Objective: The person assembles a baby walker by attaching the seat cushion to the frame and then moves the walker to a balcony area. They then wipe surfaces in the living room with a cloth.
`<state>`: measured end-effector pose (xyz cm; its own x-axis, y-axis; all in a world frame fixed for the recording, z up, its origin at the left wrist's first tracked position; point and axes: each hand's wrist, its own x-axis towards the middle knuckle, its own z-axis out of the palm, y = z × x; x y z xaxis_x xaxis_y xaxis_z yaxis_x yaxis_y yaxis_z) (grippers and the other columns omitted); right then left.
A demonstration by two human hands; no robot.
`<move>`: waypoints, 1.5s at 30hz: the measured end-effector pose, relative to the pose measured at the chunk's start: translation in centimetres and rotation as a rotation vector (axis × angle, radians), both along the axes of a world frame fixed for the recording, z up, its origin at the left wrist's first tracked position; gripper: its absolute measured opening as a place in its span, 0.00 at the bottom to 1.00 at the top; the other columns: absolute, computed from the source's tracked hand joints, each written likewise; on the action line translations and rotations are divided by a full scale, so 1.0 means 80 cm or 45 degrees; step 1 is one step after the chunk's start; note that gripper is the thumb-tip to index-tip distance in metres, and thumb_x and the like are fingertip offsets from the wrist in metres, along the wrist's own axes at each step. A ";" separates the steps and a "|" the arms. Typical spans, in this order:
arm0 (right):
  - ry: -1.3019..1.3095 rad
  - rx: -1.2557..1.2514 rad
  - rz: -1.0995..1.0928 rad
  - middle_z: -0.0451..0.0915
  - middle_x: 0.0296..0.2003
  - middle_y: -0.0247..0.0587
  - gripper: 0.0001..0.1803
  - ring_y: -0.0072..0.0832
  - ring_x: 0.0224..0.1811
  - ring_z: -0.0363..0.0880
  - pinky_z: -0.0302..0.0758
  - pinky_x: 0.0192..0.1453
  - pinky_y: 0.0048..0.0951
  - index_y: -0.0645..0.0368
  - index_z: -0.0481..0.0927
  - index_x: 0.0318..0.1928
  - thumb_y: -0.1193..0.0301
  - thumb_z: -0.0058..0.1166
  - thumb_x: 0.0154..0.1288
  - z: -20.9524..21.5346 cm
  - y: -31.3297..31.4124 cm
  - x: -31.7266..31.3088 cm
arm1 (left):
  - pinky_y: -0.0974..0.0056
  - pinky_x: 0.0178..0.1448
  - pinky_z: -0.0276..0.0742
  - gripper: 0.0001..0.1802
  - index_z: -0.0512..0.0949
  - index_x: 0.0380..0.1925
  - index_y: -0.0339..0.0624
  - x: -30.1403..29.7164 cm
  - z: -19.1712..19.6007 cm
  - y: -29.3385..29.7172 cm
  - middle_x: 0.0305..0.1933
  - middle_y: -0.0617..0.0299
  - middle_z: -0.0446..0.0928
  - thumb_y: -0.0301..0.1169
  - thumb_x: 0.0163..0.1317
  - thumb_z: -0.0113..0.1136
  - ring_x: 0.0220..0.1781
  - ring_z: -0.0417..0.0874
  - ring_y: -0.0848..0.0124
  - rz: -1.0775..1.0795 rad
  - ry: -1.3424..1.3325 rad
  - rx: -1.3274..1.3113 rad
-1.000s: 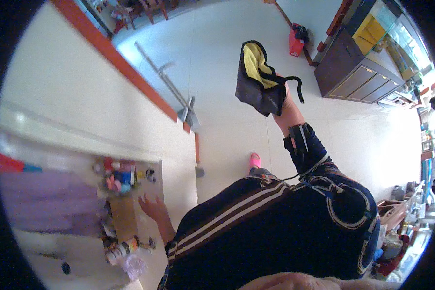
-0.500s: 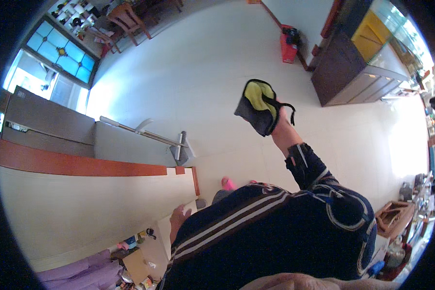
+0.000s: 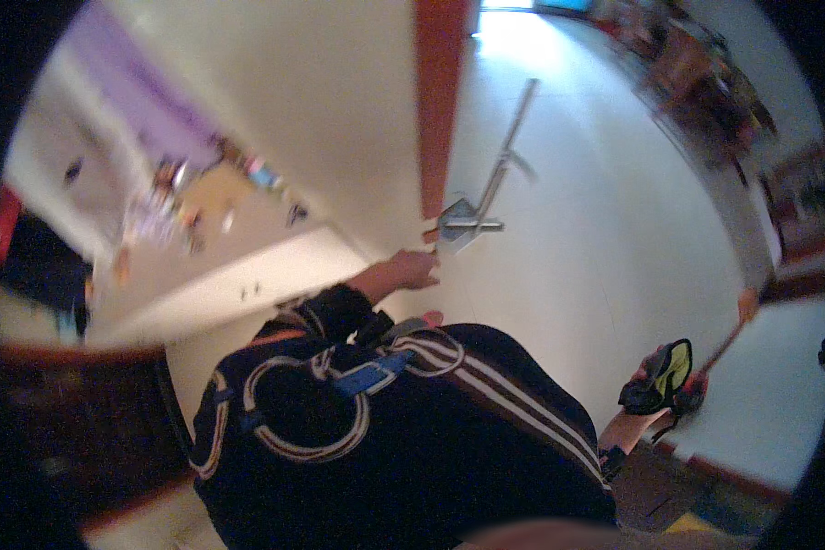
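My right hand (image 3: 649, 365), low at the right, grips a flat fabric piece (image 3: 671, 374). It is grey and yellow with black edging and a dark strap, and its exact kind is unclear. The hand is partly hidden behind the fabric. My left hand (image 3: 411, 269) reaches forward near the end of a pale partition, its fingers stretched and nothing seen in them. Just beyond it is a long-handled mop (image 3: 497, 183) with a metal handle and a flat grey head.
The pale partition (image 3: 339, 92) has a red-brown edge strip (image 3: 434, 101). At left, small items lie on a cardboard-coloured surface (image 3: 215, 211) below purple cloth (image 3: 142, 87). Blurred wooden furniture (image 3: 697, 69) lines the far right. A red bin (image 3: 692, 394) is behind my right hand.
My view has swung round to the left, blurring parts of the scene. The right hand with the fabric piece now sits lower right, and my left hand and forearm show more fully.
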<state>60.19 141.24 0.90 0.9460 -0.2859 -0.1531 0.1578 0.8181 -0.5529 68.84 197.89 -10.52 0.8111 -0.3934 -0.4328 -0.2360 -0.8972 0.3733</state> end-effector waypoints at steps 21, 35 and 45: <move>-0.117 -0.106 0.960 0.78 0.50 0.45 0.23 0.34 0.35 0.78 0.76 0.28 0.33 0.59 0.73 0.61 0.58 0.49 0.74 -0.002 0.141 0.043 | 0.31 0.67 0.66 0.40 0.70 0.71 0.69 -0.280 0.044 0.389 0.82 0.39 0.47 0.63 0.59 0.63 0.77 0.56 0.32 1.443 -0.445 0.501; 0.770 -0.828 0.378 0.83 0.46 0.37 0.39 0.26 0.38 0.81 0.79 0.37 0.28 0.54 0.73 0.67 0.39 0.54 0.69 0.145 0.417 -0.097 | 0.52 0.54 0.81 0.13 0.83 0.44 0.41 -0.177 -0.179 0.641 0.48 0.51 0.84 0.33 0.66 0.55 0.50 0.85 0.55 0.824 -0.716 0.715; 0.591 -0.603 0.154 0.83 0.41 0.37 0.19 0.25 0.36 0.84 0.82 0.38 0.26 0.56 0.77 0.58 0.60 0.50 0.75 0.105 0.309 -0.147 | 0.55 0.65 0.76 0.19 0.77 0.58 0.32 -0.042 -0.145 0.346 0.60 0.42 0.78 0.34 0.76 0.50 0.63 0.80 0.50 0.826 -0.824 -0.308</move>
<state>48.43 166.00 9.28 0.8420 -0.3184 -0.4355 -0.2602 0.4675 -0.8448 65.49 225.54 -22.12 0.9569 0.1985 0.2120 0.0554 -0.8413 0.5377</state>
